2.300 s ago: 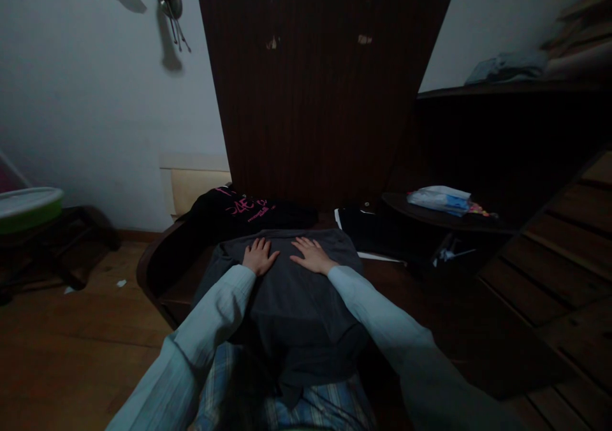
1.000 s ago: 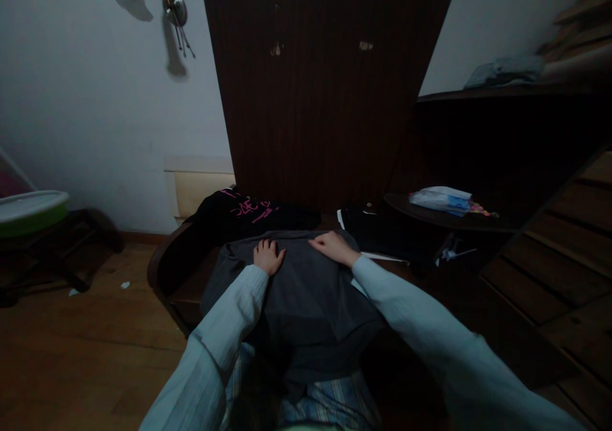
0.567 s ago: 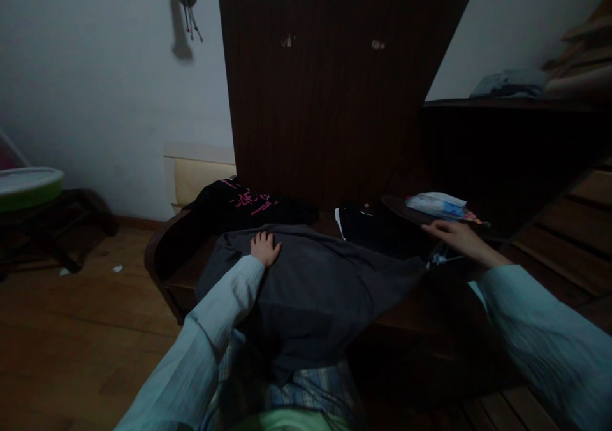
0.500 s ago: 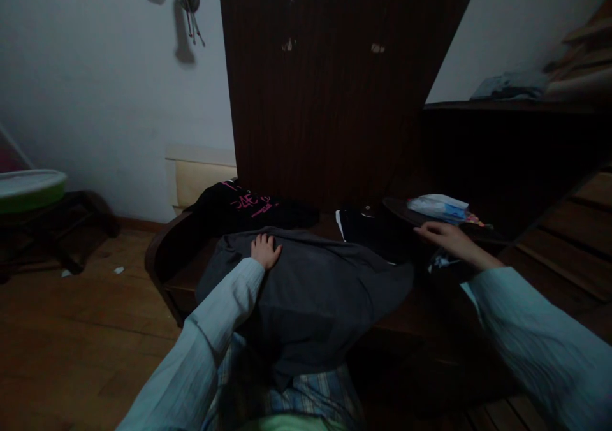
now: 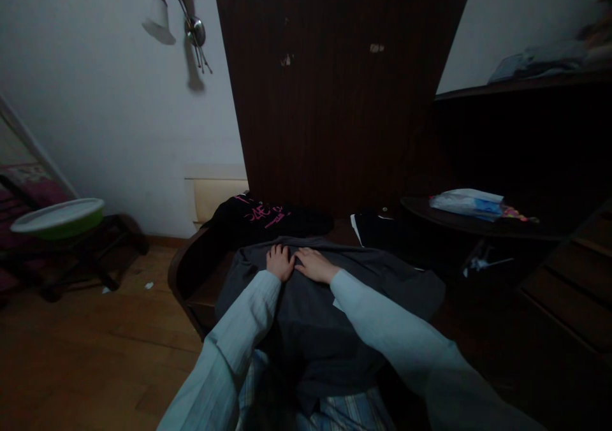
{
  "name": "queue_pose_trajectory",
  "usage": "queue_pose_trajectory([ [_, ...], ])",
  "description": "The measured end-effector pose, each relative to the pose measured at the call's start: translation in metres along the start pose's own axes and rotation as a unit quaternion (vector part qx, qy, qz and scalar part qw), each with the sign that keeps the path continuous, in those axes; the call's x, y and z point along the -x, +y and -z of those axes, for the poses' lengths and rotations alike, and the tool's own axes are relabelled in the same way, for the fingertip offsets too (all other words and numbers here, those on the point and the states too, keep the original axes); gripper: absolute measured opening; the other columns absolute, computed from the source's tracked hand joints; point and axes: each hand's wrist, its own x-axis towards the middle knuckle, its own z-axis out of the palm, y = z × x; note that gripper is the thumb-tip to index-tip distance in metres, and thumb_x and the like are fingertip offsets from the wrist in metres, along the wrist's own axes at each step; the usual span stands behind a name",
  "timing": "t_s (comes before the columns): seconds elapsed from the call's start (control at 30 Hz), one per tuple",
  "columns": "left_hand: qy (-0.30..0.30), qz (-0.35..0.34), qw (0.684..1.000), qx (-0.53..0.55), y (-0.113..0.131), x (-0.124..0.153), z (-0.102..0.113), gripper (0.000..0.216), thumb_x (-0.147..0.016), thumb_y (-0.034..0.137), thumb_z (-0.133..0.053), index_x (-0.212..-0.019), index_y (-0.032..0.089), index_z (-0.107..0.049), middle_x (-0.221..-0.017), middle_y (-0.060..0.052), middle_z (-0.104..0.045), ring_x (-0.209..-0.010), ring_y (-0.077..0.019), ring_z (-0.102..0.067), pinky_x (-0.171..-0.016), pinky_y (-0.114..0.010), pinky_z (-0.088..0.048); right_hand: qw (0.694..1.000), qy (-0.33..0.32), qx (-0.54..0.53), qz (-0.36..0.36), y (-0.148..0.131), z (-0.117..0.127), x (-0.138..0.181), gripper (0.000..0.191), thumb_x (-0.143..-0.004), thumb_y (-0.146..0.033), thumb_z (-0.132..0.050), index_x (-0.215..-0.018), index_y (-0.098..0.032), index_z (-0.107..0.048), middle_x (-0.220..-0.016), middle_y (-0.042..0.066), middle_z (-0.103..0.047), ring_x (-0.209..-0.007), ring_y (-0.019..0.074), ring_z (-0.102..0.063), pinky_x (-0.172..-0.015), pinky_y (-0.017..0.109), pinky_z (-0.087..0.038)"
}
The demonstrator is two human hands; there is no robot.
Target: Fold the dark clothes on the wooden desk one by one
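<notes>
- The left hand lies palm down on the grey cloth, its fingers a little spread and gripping nothing that shows.
- The right hand has come back from out to the right, and now rests just beside the left hand, thumbs close together; it too looks flat, with fingers extended and no fold visibly pinched.
- The grey cloth lies under both hands, over the table, and drops toward the plaid fabric nearer the body.
- Its right part now reaches well beyond the right hand, where a moment ago that hand was near its far corner; this side seems drawn out wider, leaving both hands free to work at the middle.
- Ahead of the left hand sits a black garment with pink print.
- Ahead and right of the right hand is a dark item with a white edge; farther right, a plastic packet rests on a shelf.
</notes>
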Motion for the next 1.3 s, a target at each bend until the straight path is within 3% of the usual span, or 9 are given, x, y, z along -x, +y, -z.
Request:
queue_pose_trajectory([
  [0.17, 0.021, -0.012, 1.0, 0.005, -0.001, 0.0, -0.004, 0.038, -0.084, 0.03, -0.033, -0.116, 0.016, -0.048, -0.128, -0.01, -0.044, -0.12, -0.0245, -0.034, -0.096, -0.04, -0.03, 0.995, 0.051, -0.014, -0.081, 0.014, -0.031, -0.004, 0.051, -0.086, -0.041, -0.033, -0.127, -0.011, -0.04, -0.134, 0.015, -0.036, -0.124, 0.0236, -0.03, -0.1, 0.037, -0.022],
  [0.33, 0.034, -0.059, 0.998, 0.017, 0.001, 0.003, 0.0, 0.033, -0.083, 0.025, -0.033, -0.102, 0.015, -0.057, -0.117, -0.009, -0.054, -0.108, -0.0209, -0.047, -0.09, -0.033, -0.037, 0.993, 0.041, -0.016, -0.11, 0.011, -0.034, 0.003, 0.054, -0.086, -0.045, -0.028, -0.129, -0.013, -0.038, -0.137, 0.014, -0.032, -0.127, 0.0235, -0.025, -0.101, 0.038, -0.017],
  [0.43, 0.042, -0.056, 0.997, 0.017, 0.004, 0.005, 0.003, 0.032, -0.082, 0.023, -0.032, -0.097, 0.015, -0.06, -0.108, -0.009, -0.059, -0.103, -0.0207, -0.05, -0.089, -0.031, -0.038, 0.979, 0.057, -0.018, -0.195, 0.009, -0.033, 0.006, 0.064, -0.083, -0.053, -0.027, -0.13, -0.01, -0.036, -0.138, 0.018, -0.028, -0.128, 0.0272, -0.022, -0.101, 0.04, -0.015],
  [0.53, 0.099, -0.013, 0.995, -0.008, 0.006, 0.006, 0.003, 0.041, -0.079, 0.026, -0.037, -0.114, 0.011, -0.051, -0.126, -0.012, -0.047, -0.12, -0.0282, -0.035, -0.097, -0.038, -0.03, 0.945, 0.083, -0.019, -0.315, 0.014, -0.031, 0.007, 0.074, -0.08, -0.057, -0.03, -0.132, -0.004, -0.028, -0.138, 0.023, -0.022, -0.127, 0.0315, -0.02, -0.099, 0.043, -0.015],
  [0.6, 0.114, 0.035, 0.993, -0.021, 0.006, 0.004, 0.001, 0.052, -0.077, 0.029, -0.039, -0.124, 0.005, -0.041, -0.134, -0.016, -0.035, -0.125, -0.0329, -0.025, -0.099, -0.043, -0.026, 0.93, 0.084, -0.02, -0.357, 0.02, -0.03, 0.004, 0.074, -0.08, -0.055, -0.031, -0.133, -0.004, -0.025, -0.139, 0.024, -0.021, -0.127, 0.0328, -0.019, -0.099, 0.044, -0.014],
  [0.73, 0.038, 0.091, 0.995, -0.012, 0.003, -0.001, -0.007, 0.062, -0.079, 0.041, -0.034, -0.129, 0.005, -0.034, -0.138, -0.018, -0.029, -0.125, -0.0357, -0.025, -0.097, -0.046, -0.026, 0.931, 0.058, -0.009, -0.36, 0.028, -0.03, -0.002, 0.068, -0.082, -0.052, -0.029, -0.133, -0.007, -0.028, -0.139, 0.023, -0.021, -0.128, 0.0336, -0.017, -0.098, 0.047, -0.01],
  [0.93, -0.038, 0.069, 0.997, -0.006, 0.0, -0.014, -0.007, 0.073, -0.079, 0.056, -0.025, -0.133, 0.007, -0.026, -0.142, -0.015, -0.019, -0.128, -0.0352, -0.016, -0.1, -0.045, -0.021, 0.929, 0.038, -0.008, -0.369, 0.035, -0.031, -0.009, 0.068, -0.082, -0.053, -0.024, -0.134, -0.009, -0.026, -0.14, 0.021, -0.019, -0.129, 0.0312, -0.014, -0.099, 0.047, -0.009],
  [1.13, -0.055, 0.041, 0.998, -0.003, -0.001, -0.038, -0.009, 0.075, -0.077, 0.06, -0.025, -0.133, 0.01, -0.026, -0.142, -0.013, -0.019, -0.129, -0.0346, -0.015, -0.1, -0.043, -0.022, 0.921, 0.041, -0.013, -0.388, 0.049, -0.028, -0.019, 0.067, -0.083, -0.053, -0.024, -0.134, -0.01, -0.027, -0.14, 0.02, -0.019, -0.129, 0.0303, -0.014, -0.099, 0.048, -0.01],
  [1.3, -0.026, 0.03, 0.999, 0.001, -0.001, -0.046, -0.011, 0.066, -0.079, 0.051, -0.03, -0.13, 0.009, -0.032, -0.14, -0.014, -0.026, -0.127, -0.0336, -0.021, -0.099, -0.041, -0.025, 0.917, 0.072, 0.006, -0.393, 0.055, -0.028, -0.022, 0.064, -0.082, -0.052, -0.026, -0.131, -0.01, -0.034, -0.137, 0.02, -0.027, -0.126, 0.0313, -0.022, -0.097, 0.049, -0.015],
])
